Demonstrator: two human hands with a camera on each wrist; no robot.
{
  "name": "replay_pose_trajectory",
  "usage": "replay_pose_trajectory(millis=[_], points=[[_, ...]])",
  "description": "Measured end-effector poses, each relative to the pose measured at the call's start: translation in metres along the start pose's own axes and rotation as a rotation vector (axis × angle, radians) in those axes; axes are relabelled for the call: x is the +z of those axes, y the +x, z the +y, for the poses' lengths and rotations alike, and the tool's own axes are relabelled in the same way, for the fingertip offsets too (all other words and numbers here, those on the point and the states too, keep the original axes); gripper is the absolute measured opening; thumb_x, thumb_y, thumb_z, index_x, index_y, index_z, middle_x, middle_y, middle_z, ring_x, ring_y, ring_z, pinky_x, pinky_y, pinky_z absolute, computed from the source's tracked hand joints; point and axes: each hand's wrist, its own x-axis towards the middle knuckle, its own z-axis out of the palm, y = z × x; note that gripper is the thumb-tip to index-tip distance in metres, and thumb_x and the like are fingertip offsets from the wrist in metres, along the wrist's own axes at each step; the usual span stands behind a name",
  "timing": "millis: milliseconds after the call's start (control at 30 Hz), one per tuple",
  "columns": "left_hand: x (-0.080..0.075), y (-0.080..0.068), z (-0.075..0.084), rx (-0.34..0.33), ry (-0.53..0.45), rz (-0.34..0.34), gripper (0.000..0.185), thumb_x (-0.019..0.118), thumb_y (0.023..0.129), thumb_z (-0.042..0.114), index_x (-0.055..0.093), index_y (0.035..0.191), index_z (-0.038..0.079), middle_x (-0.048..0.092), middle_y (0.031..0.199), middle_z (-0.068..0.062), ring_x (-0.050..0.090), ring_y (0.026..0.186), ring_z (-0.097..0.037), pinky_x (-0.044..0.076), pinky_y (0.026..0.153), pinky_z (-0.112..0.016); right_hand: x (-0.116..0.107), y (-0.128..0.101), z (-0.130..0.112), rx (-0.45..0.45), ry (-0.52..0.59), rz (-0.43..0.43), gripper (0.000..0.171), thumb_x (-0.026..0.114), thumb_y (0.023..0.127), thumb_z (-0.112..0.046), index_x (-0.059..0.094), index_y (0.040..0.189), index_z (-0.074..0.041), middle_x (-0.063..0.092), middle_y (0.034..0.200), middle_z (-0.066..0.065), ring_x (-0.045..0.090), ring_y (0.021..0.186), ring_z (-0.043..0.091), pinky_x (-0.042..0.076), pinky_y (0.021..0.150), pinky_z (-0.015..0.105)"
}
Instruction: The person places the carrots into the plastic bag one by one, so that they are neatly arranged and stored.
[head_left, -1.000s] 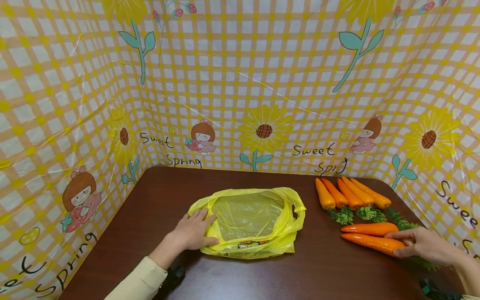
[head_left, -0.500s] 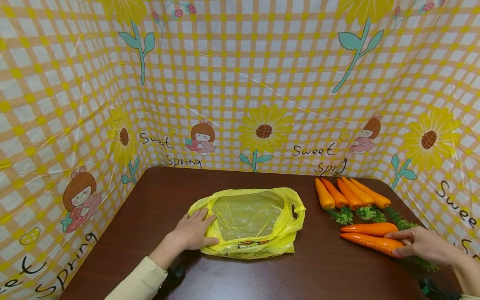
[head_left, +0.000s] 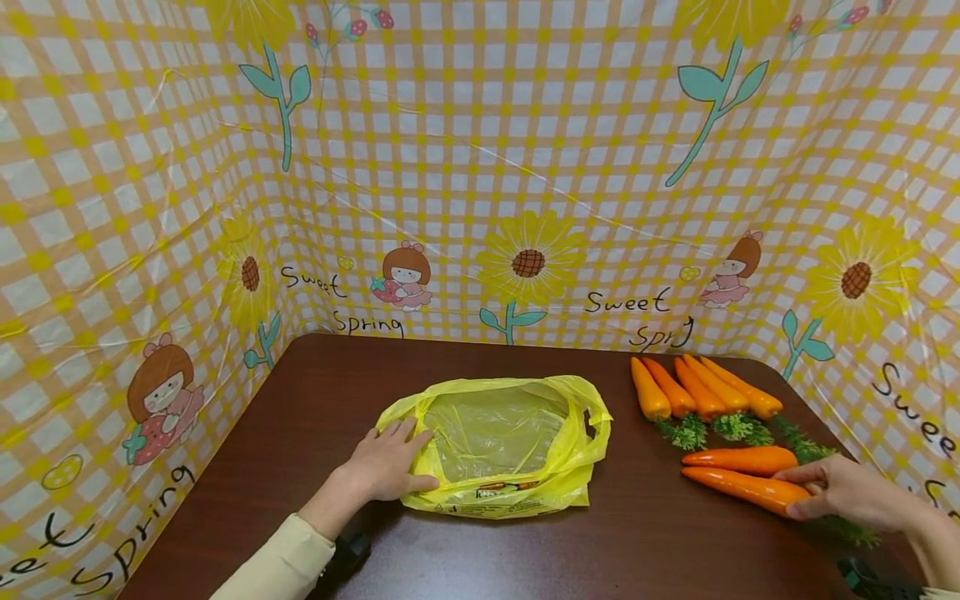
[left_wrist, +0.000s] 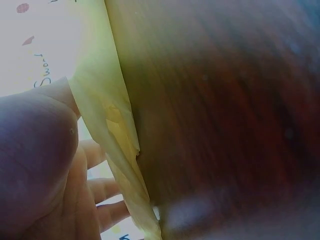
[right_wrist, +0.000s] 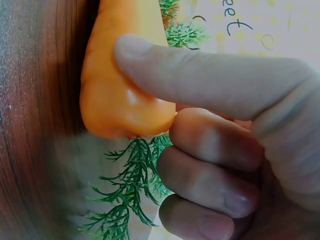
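Note:
A yellow plastic bag [head_left: 577, 454] sits at the middle of the table with its mouth spread wide, facing up. My left hand [head_left: 386, 465] rests against the bag's left side, fingers lying on the rim and thumb on its front. The left wrist view shows those fingers [left_wrist: 107, 190] stretched out along the film. On the right, my right hand [head_left: 855, 496] pinches the thick end of an orange carrot [head_left: 738, 487] between thumb and fingers. Green leaves hang from that end [right_wrist: 107, 105]. Another carrot [head_left: 738, 458] lies just behind it, almost parallel.
Several more carrots [head_left: 690, 392] with green tops [head_left: 738, 427] lie in a row at the table's back right. A patterned cloth [head_left: 450, 167] encloses the back and sides of the dark brown table [head_left: 300, 433].

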Motion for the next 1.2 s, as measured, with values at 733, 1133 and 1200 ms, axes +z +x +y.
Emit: replay_pose_trajectory(millis=[733, 1133, 1200], points=[[-0.002, 0.005, 0.000, -0.007, 0.004, -0.011, 0.079, 0.067, 0.091, 0.057, 0.044, 0.154, 0.017, 0.032, 0.162, -0.017, 0.030, 0.150, -0.037, 0.028, 0.115, -0.064, -0.015, -0.007, -0.034, -0.129, 0.119, -0.029, 0.063, 0.065, 0.098, -0.020, 0.041, 0.138, 0.024, 0.064, 0.074, 0.018, 0.040, 0.052, 0.001, 0.042, 0.054, 0.028], [-0.003, 0.006, 0.000, -0.017, -0.023, -0.012, 0.080, 0.069, 0.089, 0.058, 0.045, 0.153, 0.017, 0.032, 0.161, -0.017, 0.030, 0.150, -0.037, 0.028, 0.115, -0.064, -0.017, -0.007, -0.088, -0.161, -0.004, 0.067, 0.067, 0.070, 0.095, -0.028, 0.046, 0.143, 0.014, 0.049, 0.060, -0.003, 0.030, 0.055, -0.003, 0.039, 0.052, 0.027], [-0.003, 0.005, 0.001, -0.018, -0.027, -0.013, 0.080, 0.069, 0.089, 0.058, 0.045, 0.153, 0.018, 0.032, 0.162, -0.017, 0.030, 0.150, -0.037, 0.028, 0.115, -0.064, -0.016, -0.007, -0.095, -0.174, 0.014, 0.069, 0.068, 0.070, 0.095, -0.027, 0.045, 0.143, 0.014, 0.027, 0.056, -0.012, 0.023, 0.050, 0.003, 0.035, 0.050, 0.028]])
